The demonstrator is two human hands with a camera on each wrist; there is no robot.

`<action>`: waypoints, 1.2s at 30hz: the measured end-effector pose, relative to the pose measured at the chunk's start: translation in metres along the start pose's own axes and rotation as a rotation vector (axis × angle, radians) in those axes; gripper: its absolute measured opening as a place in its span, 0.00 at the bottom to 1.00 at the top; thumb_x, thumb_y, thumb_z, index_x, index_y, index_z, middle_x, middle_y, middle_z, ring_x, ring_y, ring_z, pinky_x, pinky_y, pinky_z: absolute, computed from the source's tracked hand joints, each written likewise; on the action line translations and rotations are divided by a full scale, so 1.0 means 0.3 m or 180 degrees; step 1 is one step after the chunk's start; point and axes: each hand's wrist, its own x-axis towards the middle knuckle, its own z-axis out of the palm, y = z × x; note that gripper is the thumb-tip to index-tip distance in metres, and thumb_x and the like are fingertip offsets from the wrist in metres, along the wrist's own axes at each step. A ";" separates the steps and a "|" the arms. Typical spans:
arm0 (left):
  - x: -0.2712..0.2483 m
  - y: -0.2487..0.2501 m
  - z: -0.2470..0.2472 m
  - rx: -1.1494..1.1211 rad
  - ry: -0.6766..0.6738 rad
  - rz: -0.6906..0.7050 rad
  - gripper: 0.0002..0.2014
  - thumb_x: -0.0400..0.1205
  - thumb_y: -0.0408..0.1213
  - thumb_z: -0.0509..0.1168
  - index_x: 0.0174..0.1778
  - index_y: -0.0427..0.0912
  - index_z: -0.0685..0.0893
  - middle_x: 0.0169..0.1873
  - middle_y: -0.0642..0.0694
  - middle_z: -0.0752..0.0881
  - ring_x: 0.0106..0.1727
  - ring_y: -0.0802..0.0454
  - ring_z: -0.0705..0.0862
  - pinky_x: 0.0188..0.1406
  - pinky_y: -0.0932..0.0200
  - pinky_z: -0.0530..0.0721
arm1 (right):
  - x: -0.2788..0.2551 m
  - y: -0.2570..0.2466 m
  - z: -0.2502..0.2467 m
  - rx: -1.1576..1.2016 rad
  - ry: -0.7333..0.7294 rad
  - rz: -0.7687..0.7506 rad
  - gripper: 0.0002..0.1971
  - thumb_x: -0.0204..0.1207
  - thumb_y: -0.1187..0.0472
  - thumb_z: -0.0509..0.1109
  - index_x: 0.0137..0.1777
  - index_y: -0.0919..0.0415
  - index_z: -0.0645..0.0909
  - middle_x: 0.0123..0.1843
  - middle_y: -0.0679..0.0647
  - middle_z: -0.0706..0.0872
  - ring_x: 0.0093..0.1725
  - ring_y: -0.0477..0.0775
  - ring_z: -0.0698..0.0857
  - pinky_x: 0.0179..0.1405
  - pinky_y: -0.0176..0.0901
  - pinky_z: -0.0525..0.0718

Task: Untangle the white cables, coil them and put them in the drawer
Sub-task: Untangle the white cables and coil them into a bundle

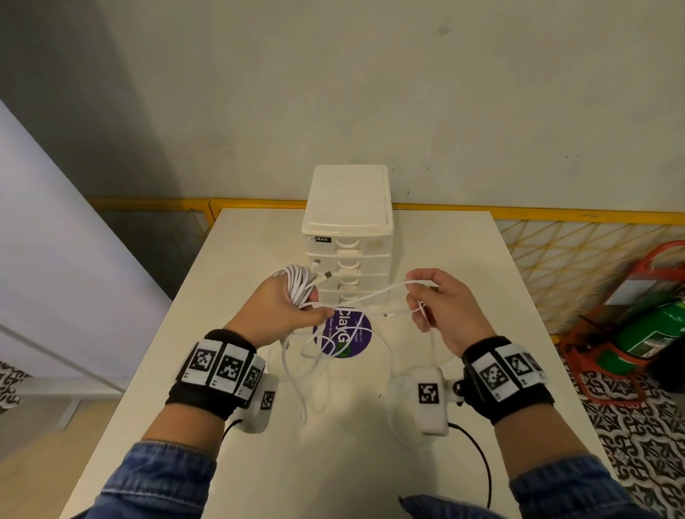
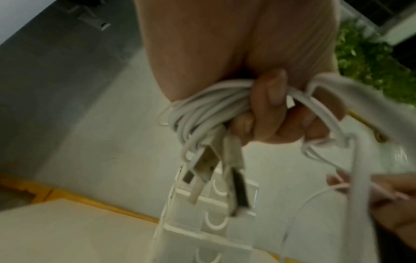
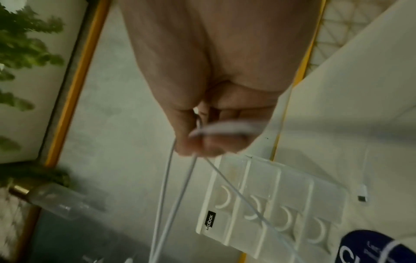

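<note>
Your left hand [image 1: 279,309] is clamped on the coil [image 1: 300,284]; your right hand [image 1: 444,305] pinches a loose strand [image 1: 374,295] running between them. Tangled slack [image 1: 310,361] hangs below your left hand, so a hard pull could cinch a knot. The drawer unit [image 1: 348,235] stands closed, just beyond both hands.

smooth white rubbery cables [image 1: 299,288] | glossy white plastic drawer unit [image 1: 350,203] | matt white table top [image 1: 360,461] | blue denim cloth sleeves [image 1: 162,485]
</note>
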 end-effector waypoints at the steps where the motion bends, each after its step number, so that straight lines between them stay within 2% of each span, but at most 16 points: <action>1: 0.001 -0.002 0.000 0.0023 0.0121 0.0035 0.13 0.70 0.34 0.78 0.35 0.33 0.80 0.30 0.41 0.82 0.27 0.62 0.78 0.30 0.68 0.77 | 0.003 0.003 -0.002 -0.0186 -0.0064 -0.0079 0.03 0.79 0.65 0.67 0.50 0.61 0.81 0.28 0.55 0.80 0.19 0.51 0.71 0.17 0.37 0.70; 4: 0.006 0.007 -0.013 -0.0185 0.0454 0.0066 0.08 0.72 0.31 0.76 0.37 0.35 0.82 0.27 0.46 0.81 0.23 0.64 0.78 0.26 0.74 0.74 | 0.009 0.019 -0.008 -0.0669 -0.0118 -0.0194 0.10 0.73 0.63 0.74 0.54 0.59 0.84 0.35 0.50 0.82 0.20 0.45 0.71 0.18 0.33 0.69; 7: 0.014 0.001 -0.044 -0.0127 0.0644 0.0020 0.04 0.74 0.32 0.75 0.40 0.37 0.86 0.27 0.48 0.81 0.23 0.63 0.77 0.24 0.74 0.73 | 0.024 0.054 -0.036 -0.1507 0.0052 -0.0430 0.12 0.73 0.62 0.74 0.57 0.57 0.86 0.44 0.49 0.86 0.32 0.41 0.80 0.37 0.31 0.78; 9: 0.018 -0.023 -0.060 0.0051 0.0729 -0.0042 0.06 0.75 0.31 0.73 0.36 0.33 0.84 0.29 0.42 0.81 0.26 0.60 0.77 0.28 0.68 0.77 | 0.031 0.074 -0.058 -0.1828 0.0139 -0.0585 0.08 0.74 0.62 0.73 0.52 0.59 0.88 0.46 0.53 0.90 0.42 0.45 0.84 0.50 0.34 0.78; 10: 0.017 -0.035 -0.066 0.0127 0.0798 -0.0104 0.08 0.75 0.31 0.72 0.36 0.29 0.82 0.30 0.35 0.81 0.28 0.55 0.77 0.31 0.60 0.79 | 0.035 0.082 -0.068 -0.1787 0.0247 -0.0609 0.06 0.75 0.61 0.72 0.48 0.59 0.89 0.44 0.53 0.90 0.44 0.46 0.85 0.51 0.33 0.77; 12: 0.014 -0.064 -0.080 0.0183 0.0958 -0.0209 0.10 0.75 0.30 0.71 0.35 0.26 0.80 0.34 0.26 0.81 0.30 0.48 0.77 0.32 0.53 0.79 | 0.043 0.092 -0.091 -0.1592 0.0606 -0.0618 0.06 0.77 0.60 0.70 0.44 0.59 0.88 0.36 0.49 0.87 0.40 0.44 0.83 0.45 0.29 0.76; 15: 0.005 -0.079 -0.095 0.0007 0.1080 -0.0289 0.09 0.76 0.31 0.72 0.31 0.39 0.80 0.37 0.31 0.82 0.32 0.51 0.77 0.31 0.62 0.75 | 0.056 0.108 -0.116 -0.1306 0.0927 -0.0637 0.09 0.78 0.59 0.68 0.49 0.63 0.87 0.30 0.48 0.81 0.30 0.40 0.77 0.32 0.22 0.73; 17: 0.004 -0.072 -0.087 -0.0174 0.1019 -0.0322 0.07 0.76 0.33 0.73 0.33 0.41 0.83 0.36 0.32 0.82 0.31 0.51 0.77 0.30 0.62 0.75 | 0.053 0.114 -0.102 -0.1204 0.0841 -0.0637 0.10 0.78 0.58 0.68 0.52 0.61 0.87 0.33 0.47 0.83 0.33 0.42 0.79 0.35 0.24 0.75; 20: 0.008 -0.049 -0.057 -0.0245 0.0775 -0.0322 0.06 0.77 0.37 0.73 0.36 0.39 0.86 0.30 0.36 0.81 0.26 0.52 0.76 0.25 0.61 0.77 | 0.043 0.118 -0.063 -0.1429 0.0502 -0.0825 0.08 0.78 0.58 0.69 0.53 0.54 0.88 0.48 0.48 0.89 0.50 0.48 0.85 0.55 0.36 0.79; 23: 0.007 -0.022 -0.025 -0.0418 0.0533 -0.0287 0.08 0.78 0.37 0.72 0.40 0.34 0.86 0.24 0.42 0.79 0.21 0.57 0.74 0.19 0.65 0.74 | 0.042 0.106 -0.024 -0.2294 0.0130 -0.1086 0.10 0.79 0.58 0.66 0.55 0.50 0.87 0.41 0.47 0.82 0.44 0.48 0.80 0.48 0.37 0.73; 26: -0.001 0.009 0.012 -0.0672 0.0422 -0.0277 0.07 0.78 0.36 0.71 0.38 0.35 0.85 0.23 0.45 0.77 0.19 0.59 0.73 0.15 0.67 0.71 | 0.036 0.090 0.037 -0.2564 -0.0313 -0.1496 0.15 0.78 0.68 0.64 0.59 0.55 0.86 0.37 0.47 0.74 0.43 0.51 0.75 0.47 0.39 0.71; 28: -0.003 0.026 0.038 -0.0834 0.0429 -0.0224 0.08 0.79 0.35 0.71 0.35 0.38 0.83 0.22 0.45 0.77 0.19 0.58 0.72 0.14 0.67 0.69 | 0.025 0.093 0.084 -0.2700 -0.0736 -0.1605 0.22 0.74 0.73 0.63 0.66 0.58 0.81 0.41 0.52 0.75 0.46 0.52 0.75 0.49 0.40 0.71; 30: -0.003 0.034 0.060 -0.1006 0.0482 -0.0169 0.09 0.79 0.34 0.70 0.33 0.39 0.82 0.21 0.46 0.76 0.18 0.58 0.71 0.15 0.68 0.69 | 0.009 0.102 0.122 -0.2618 -0.0951 -0.1453 0.30 0.71 0.72 0.63 0.74 0.57 0.71 0.53 0.54 0.77 0.52 0.50 0.75 0.53 0.37 0.71; 33: -0.007 0.031 0.079 -0.1167 0.0555 -0.0127 0.10 0.80 0.34 0.70 0.32 0.40 0.81 0.18 0.49 0.76 0.18 0.59 0.72 0.17 0.69 0.70 | -0.006 0.139 0.141 -0.2239 -0.0749 -0.1567 0.32 0.69 0.70 0.64 0.75 0.56 0.65 0.68 0.52 0.73 0.64 0.42 0.71 0.63 0.22 0.64; 35: -0.008 0.026 0.088 -0.1198 0.0602 -0.0104 0.11 0.80 0.34 0.69 0.32 0.35 0.81 0.17 0.50 0.75 0.18 0.58 0.72 0.18 0.69 0.71 | -0.009 0.146 0.144 -0.2304 -0.0338 -0.2009 0.25 0.71 0.66 0.64 0.70 0.58 0.72 0.68 0.54 0.74 0.68 0.44 0.70 0.68 0.21 0.61; 36: -0.008 0.023 0.092 -0.1211 0.0634 -0.0091 0.12 0.80 0.35 0.69 0.33 0.31 0.81 0.16 0.49 0.75 0.17 0.57 0.72 0.18 0.68 0.71 | -0.009 0.150 0.143 -0.2344 -0.0061 -0.2320 0.19 0.72 0.62 0.64 0.64 0.59 0.77 0.64 0.54 0.77 0.65 0.46 0.73 0.67 0.26 0.66</action>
